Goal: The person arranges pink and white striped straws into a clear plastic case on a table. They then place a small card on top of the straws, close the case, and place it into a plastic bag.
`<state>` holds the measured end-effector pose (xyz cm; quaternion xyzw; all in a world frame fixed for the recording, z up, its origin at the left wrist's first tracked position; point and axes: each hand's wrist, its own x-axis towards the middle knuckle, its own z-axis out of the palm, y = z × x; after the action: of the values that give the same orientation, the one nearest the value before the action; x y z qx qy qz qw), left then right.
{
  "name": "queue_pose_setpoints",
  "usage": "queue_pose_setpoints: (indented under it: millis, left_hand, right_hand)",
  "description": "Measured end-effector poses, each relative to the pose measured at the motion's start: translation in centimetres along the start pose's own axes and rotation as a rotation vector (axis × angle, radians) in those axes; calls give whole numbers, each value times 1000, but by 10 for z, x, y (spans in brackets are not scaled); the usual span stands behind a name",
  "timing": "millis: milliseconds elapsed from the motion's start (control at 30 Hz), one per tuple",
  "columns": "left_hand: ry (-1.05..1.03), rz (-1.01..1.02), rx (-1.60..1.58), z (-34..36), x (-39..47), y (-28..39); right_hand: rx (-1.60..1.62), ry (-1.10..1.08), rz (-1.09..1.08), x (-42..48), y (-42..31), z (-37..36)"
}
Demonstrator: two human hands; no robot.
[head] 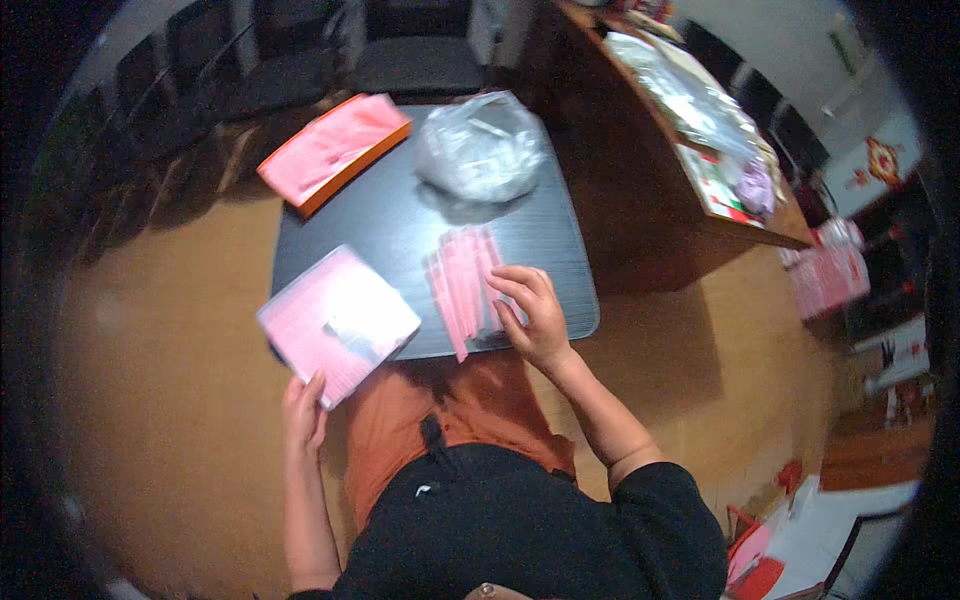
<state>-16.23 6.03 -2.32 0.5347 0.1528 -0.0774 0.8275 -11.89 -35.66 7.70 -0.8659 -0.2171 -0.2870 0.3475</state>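
Note:
My left hand (pixel 304 412) grips the near corner of a flat, square pink-and-white packet (pixel 341 322). Glare whitens its upper right part, and a small dark-and-light patch shows near its middle. Most of the packet lies over the table's left front corner; whether it rests on the top I cannot tell. On the dark table (pixel 382 225), a spread of thin pink strips (pixel 469 285) runs towards the front edge. My right hand (pixel 536 311) is at their right side, fingers apart and curved. Blur hides whether its fingertips touch a strip.
An orange box (pixel 352 169) with pink sheet material inside sits at the table's far left. A clear plastic bag (pixel 484 146) with unclear contents stands at the far right. Beyond are black chairs (pixel 416 64); a brown wooden desk (pixel 637 150) bearing plastic wrapping (pixel 682 97) rises at right.

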Motion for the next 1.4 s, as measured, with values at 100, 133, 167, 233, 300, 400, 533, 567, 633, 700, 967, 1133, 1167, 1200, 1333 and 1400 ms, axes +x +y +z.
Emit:
queue_pose_setpoints:
  millis: [100,133,167,233,300,400,533,567,633,700,967,1133,1167,1200,1333,1400]
  left_hand:
    - [-4,33,65,4,-4,4]
    - [11,0,237,0,-5,9]
    - [29,-30,408,-6,-3,14]
    - [61,-45,609,-5,-3,25]
    - [89,-26,651,0,-5,29]
    - [98,-13,647,-5,1,21]
    - [223,26,772,-21,6,16]
    - [275,85,834,-25,5,16]
    - [382,194,958,-20,-6,30]
    - [336,324,896,2,-26,45]
    - [-460,177,-56,96,-60,85]
    - [-663,158,-358,151,-51,82]
    - [-502,136,-312,152,-57,82]
    - [-417,117,-315,143,-57,76]
    - [-199,-23,-317,81,-52,47]
    - [-214,3,-371,56,-52,44]
  right_hand:
    - [-147,81,-22,4,12,-54]
    - [-214,127,-49,9,16,-73]
    - [-281,169,-76,17,23,-93]
    - [-404,302,-139,41,32,-134]
    - [-546,440,-147,69,50,-173]
    - [-838,486,-20,112,80,-229]
    - [-1094,451,160,171,127,-240]
    - [-1146,402,177,183,132,-242]
    - [-1247,293,210,203,142,-245]
    - [-1270,292,100,217,169,-265]
    - [-663,89,-536,165,-38,-92]
    - [-217,-221,-589,46,-119,27]
    - [-166,-243,-541,32,-121,42]
    - [-120,-337,-457,23,-128,48]
    - [179,-244,-262,14,-110,41]
    - [-6,-60,-140,11,-87,24]
